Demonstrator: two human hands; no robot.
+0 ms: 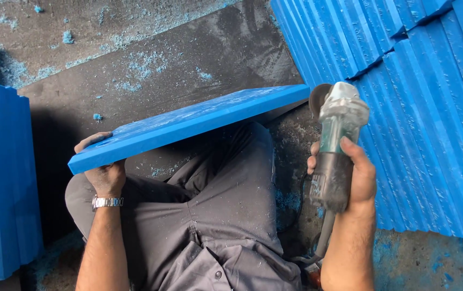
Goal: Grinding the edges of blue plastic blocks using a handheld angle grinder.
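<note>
I watched the left hand [104,172] clamp shut on the near corner of a stiff, dust-slick blue plastic board [188,123] across the lap; right of the board, the right hand [352,178] wrapped a heavy-looking angle grinder [335,141].

We saw a bright blue board [188,121], a grinder [335,145] with pale green body and black grip, grey trousers [226,199], a silver watch [107,202], and a dark floor [150,43] flecked blue.
</note>
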